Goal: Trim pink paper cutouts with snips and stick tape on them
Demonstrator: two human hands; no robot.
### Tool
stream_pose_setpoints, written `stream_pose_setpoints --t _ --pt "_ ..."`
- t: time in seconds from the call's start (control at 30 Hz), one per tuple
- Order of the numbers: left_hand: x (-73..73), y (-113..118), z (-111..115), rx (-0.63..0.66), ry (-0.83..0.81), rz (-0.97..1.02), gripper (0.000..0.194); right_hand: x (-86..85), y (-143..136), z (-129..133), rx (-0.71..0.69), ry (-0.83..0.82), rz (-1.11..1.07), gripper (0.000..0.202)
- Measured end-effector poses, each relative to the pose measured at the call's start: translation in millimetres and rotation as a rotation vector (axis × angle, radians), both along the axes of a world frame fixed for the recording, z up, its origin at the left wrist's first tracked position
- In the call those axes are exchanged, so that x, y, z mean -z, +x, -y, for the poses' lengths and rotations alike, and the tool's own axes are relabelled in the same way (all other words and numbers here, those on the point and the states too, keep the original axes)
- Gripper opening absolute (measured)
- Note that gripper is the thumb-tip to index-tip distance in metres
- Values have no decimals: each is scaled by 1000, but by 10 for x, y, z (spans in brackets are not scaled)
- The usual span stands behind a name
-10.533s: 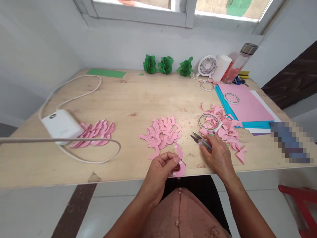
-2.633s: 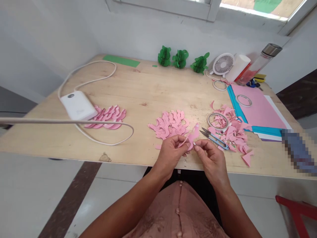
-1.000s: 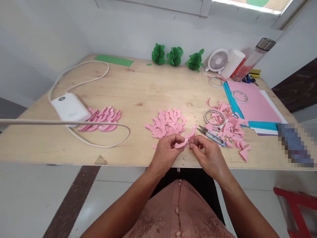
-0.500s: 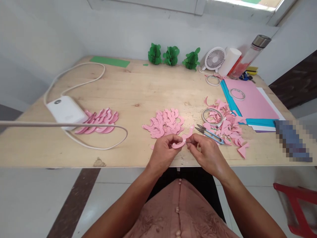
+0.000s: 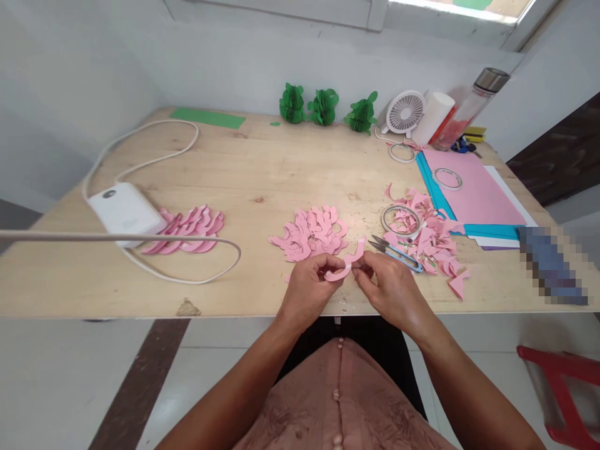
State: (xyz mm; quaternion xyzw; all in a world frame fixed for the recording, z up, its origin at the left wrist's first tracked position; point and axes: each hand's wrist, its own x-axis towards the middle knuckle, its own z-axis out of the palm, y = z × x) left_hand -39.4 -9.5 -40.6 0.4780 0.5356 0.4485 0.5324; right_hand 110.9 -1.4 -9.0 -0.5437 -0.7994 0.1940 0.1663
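Both of my hands are pinched shut on one curved pink cutout (image 5: 345, 261), low in the middle of the frame, just above the table's near edge (image 5: 262, 309): my left hand (image 5: 309, 292) grips its lower curl, and my right hand (image 5: 391, 290) nips the strip beside it between thumb and fingertip. I judge the paper thin enough that pulling my hands apart could tear or crease it. Held this close to the edge, a slip could drop it to the floor. Just above sits the pile of pink cutouts (image 5: 312, 231), which a careless wrist could scatter. The snips (image 5: 396, 253), right of centre, lie open-bladed near my right knuckles, beside the tape ring (image 5: 399, 219) and pink scraps (image 5: 434, 240), so a blind reach could prick me.
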Motion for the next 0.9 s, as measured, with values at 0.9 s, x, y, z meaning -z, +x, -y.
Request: stream_pose_setpoints --t 0.9 --pt "-10 19 74 -176 99 -139 5 120 -88 -16 175 -238 -490 21"
